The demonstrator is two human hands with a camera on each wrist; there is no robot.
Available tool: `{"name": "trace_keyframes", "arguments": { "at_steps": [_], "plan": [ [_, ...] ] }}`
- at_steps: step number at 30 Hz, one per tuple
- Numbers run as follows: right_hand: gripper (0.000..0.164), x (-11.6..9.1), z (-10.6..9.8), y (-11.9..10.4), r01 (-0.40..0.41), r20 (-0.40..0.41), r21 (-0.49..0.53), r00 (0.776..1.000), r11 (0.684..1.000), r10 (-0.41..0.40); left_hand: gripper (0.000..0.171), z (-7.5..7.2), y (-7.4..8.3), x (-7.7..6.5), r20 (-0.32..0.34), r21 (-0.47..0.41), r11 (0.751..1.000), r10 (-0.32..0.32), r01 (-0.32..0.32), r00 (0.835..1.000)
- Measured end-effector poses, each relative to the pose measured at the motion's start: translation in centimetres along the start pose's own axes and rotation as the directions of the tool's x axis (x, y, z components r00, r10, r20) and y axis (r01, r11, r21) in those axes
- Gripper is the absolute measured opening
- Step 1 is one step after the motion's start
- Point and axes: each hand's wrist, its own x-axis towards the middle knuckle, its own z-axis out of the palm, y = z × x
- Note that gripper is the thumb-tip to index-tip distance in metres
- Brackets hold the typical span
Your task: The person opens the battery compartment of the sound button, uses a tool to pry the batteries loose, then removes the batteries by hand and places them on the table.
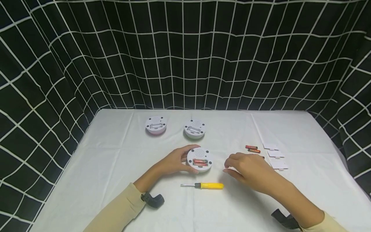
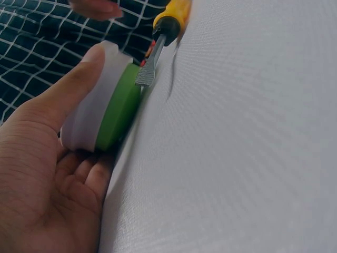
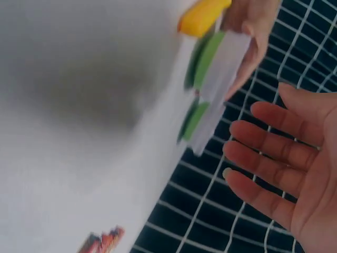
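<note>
My left hand (image 1: 173,161) grips the rim of a round white device (image 1: 199,152) between thumb and fingers. Its underside faces up, with two red batteries (image 1: 200,162) lying in the battery compartment. From the left wrist view, the device's lower part (image 2: 118,108) is green. My right hand (image 1: 250,169) hovers to the right of it, fingers loosely bent and holding nothing; the palm (image 3: 316,184) shows bare in the right wrist view. In front of the device lies a flat-blade screwdriver (image 1: 210,186) with a yellow handle.
Two similar round devices, one pinkish (image 1: 156,130) and one pale (image 1: 195,134), lie upside down farther back with bare battery compartments. Several loose batteries (image 1: 251,147) lie beyond my right hand, which partly covers one. Three white battery covers (image 1: 275,154) line up at the right.
</note>
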Motion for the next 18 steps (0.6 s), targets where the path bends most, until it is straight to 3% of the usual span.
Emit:
{"name": "trace_keyframes", "arguments": {
  "at_steps": [5,13,18],
  "plan": [
    [0.013,0.4,0.9,-1.5,0.022,0.103,0.048,0.994,0.999,-0.027,0.095,0.0,0.0,0.0,0.001,0.000,1.000,0.001,-0.001,1.000],
    [0.019,1.2,2.4,-2.7,0.112,0.142,0.051,0.983,0.992,-0.118,0.096,0.0,0.0,0.0,0.005,0.016,1.000,0.006,-0.007,1.000],
    [0.020,1.5,3.1,-3.2,0.107,0.181,0.055,0.977,0.993,-0.115,0.096,-0.1,0.0,0.0,0.005,0.023,1.000,0.010,-0.011,1.000]
  ]
}}
